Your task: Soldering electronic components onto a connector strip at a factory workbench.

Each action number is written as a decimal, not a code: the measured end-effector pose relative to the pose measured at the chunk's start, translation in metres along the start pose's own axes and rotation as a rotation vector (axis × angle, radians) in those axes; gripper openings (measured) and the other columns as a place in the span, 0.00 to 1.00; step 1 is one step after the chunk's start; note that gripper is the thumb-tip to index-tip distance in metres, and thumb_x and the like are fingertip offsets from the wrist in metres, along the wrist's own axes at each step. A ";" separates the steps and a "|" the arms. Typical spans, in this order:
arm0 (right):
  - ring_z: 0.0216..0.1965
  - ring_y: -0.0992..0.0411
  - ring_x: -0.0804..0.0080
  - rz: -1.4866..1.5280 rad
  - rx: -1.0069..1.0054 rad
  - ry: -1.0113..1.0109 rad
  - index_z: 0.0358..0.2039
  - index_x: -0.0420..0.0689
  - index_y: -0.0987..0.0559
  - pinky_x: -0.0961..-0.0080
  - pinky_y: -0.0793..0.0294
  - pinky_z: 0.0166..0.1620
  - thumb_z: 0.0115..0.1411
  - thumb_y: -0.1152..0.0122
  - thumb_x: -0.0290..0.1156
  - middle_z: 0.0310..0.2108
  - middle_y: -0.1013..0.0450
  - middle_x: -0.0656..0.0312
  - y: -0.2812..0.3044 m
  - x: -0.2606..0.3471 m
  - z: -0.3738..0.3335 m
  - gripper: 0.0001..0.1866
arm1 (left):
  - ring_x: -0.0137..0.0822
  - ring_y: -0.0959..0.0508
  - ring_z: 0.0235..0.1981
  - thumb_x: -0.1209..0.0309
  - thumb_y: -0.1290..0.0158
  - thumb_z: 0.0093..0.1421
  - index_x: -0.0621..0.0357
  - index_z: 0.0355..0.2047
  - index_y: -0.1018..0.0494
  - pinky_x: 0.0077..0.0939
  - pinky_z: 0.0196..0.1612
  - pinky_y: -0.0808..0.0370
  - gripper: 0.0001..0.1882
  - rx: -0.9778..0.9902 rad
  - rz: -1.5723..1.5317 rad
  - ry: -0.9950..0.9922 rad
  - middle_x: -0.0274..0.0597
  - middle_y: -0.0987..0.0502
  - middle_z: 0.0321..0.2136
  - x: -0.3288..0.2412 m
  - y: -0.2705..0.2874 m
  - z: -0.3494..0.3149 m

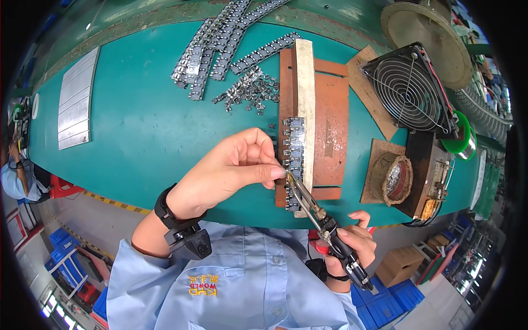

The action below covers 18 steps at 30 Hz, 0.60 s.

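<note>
My left hand [234, 168] reaches over the green bench with thumb and index finger pinched at a row of small dark circuit boards [295, 140]. Whatever lies between those fingertips is too small to make out. The board row rests on a brown jig [331, 115] along a pale raised bar [304, 82]. In my right hand [357, 245] is a black-handled soldering iron [329, 226] with a thin tube beside its barrel. Its tip meets the boards right beside my left fingertips. A pile of small metal parts [253, 92] lies beyond my left hand.
Finished-looking board strips [217, 41] are stacked at the far edge. A fan [407, 91] with wire guard stands at right, near a round crusted pot [397, 180] and a green spool [462, 140]. A ribbed metal plate [78, 102] lies at left.
</note>
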State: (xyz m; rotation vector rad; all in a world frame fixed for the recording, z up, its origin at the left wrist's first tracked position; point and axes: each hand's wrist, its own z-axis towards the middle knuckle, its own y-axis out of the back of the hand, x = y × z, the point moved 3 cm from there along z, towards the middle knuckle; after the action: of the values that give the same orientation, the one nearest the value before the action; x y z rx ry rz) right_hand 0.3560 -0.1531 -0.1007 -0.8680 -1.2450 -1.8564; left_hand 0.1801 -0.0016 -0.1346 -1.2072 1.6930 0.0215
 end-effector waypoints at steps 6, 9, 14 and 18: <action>0.15 0.34 0.74 0.020 -0.087 -0.004 0.32 0.41 0.28 0.63 0.38 0.41 0.48 0.41 0.51 0.14 0.30 0.63 0.000 0.001 -0.003 0.24 | 0.23 0.27 0.27 0.78 0.48 0.53 0.57 0.29 0.38 0.14 0.32 0.32 0.08 0.018 -0.011 0.009 0.34 0.27 0.25 -0.001 0.002 0.002; 0.16 0.31 0.73 0.051 -0.152 0.012 0.31 0.41 0.26 0.66 0.37 0.41 0.45 0.37 0.45 0.13 0.29 0.63 0.001 0.001 -0.003 0.20 | 0.23 0.27 0.26 0.78 0.49 0.54 0.58 0.29 0.37 0.14 0.32 0.32 0.08 0.023 0.005 0.022 0.34 0.27 0.25 -0.002 0.004 0.003; 0.15 0.32 0.73 0.041 -0.116 0.011 0.31 0.41 0.26 0.66 0.37 0.41 0.45 0.37 0.45 0.13 0.30 0.63 0.000 0.001 -0.003 0.20 | 0.23 0.27 0.26 0.76 0.46 0.53 0.59 0.30 0.37 0.15 0.31 0.30 0.09 0.117 0.026 0.005 0.35 0.27 0.25 -0.003 0.009 0.009; 0.15 0.31 0.73 0.051 -0.072 0.006 0.31 0.41 0.25 0.66 0.37 0.42 0.45 0.37 0.44 0.13 0.29 0.63 0.000 0.001 -0.002 0.20 | 0.23 0.27 0.26 0.76 0.46 0.53 0.59 0.29 0.36 0.15 0.31 0.30 0.09 0.140 0.053 0.018 0.35 0.26 0.25 -0.003 0.010 0.010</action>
State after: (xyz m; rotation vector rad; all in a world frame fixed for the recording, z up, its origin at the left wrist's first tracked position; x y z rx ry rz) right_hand 0.3551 -0.1557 -0.1005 -0.9245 -1.1478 -1.8716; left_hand 0.1800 0.0105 -0.1417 -1.0607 1.7127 -0.0749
